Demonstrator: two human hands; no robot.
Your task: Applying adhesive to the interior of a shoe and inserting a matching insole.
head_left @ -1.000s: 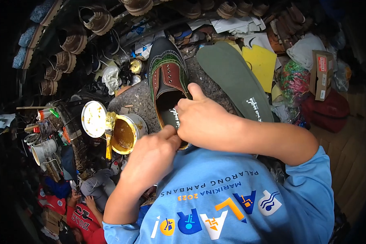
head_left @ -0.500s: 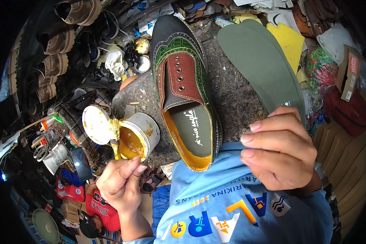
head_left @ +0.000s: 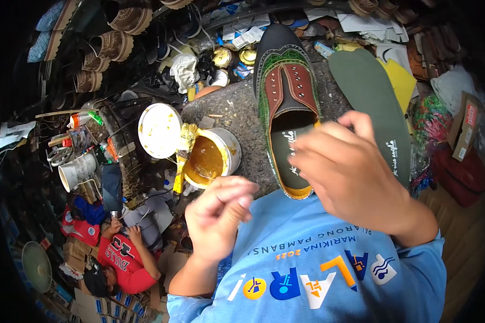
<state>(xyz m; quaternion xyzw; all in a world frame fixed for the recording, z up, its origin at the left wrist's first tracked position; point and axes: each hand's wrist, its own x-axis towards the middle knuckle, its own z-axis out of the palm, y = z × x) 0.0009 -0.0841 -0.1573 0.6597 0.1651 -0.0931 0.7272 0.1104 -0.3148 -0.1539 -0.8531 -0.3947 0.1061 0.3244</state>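
My left hand is in front of the glue pot, its thumb and fingers drawn together; anything between them is too small or blurred to make out. My right hand hovers over the heel end of a shoe, fingers bent and tips smeared by motion. The shoe, with a black toe, green textured trim and brown eyelet panels, points away from me. Its dark insole shows inside the yellow-edged opening. A white pot of amber glue lies tilted, with a glue-caked brush at its mouth.
The pot's smeared lid stands left of it. A loose grey-green insole sheet lies right of the shoe on the rough block. Brown shoes line the upper left. A person in a red shirt works at lower left.
My view has turned, so the shoe and pot appear farther right. My left hand has drawn away from the brush handle. My right hand has moved over the shoe's opening.
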